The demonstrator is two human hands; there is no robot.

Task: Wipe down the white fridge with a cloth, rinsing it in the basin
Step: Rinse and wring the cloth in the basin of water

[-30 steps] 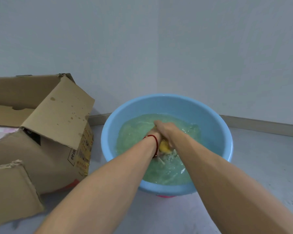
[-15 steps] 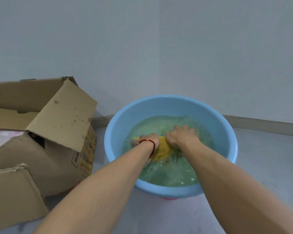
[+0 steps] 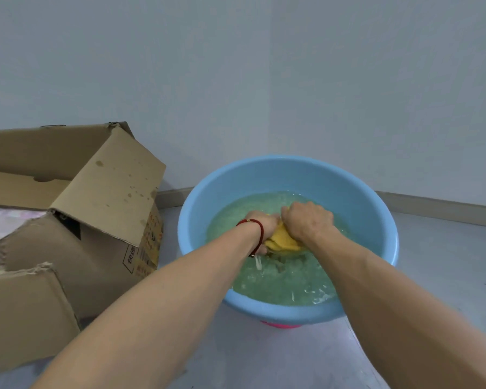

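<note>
My left hand (image 3: 264, 221) and right hand (image 3: 307, 220) grip the bunched yellow cloth (image 3: 282, 240) together, knuckles touching, just above the greenish water in the blue basin (image 3: 306, 171) on the floor. An open cardboard box (image 3: 76, 220) sits beside it.

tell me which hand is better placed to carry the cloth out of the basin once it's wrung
Right, marginally. The right hand covers most of the yellow cloth; the left hand grips only its end. Both are over the blue basin.

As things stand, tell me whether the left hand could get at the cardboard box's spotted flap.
Probably yes: nothing stands between the left hand and the flap, but it grips the yellow cloth with the right hand.
</note>
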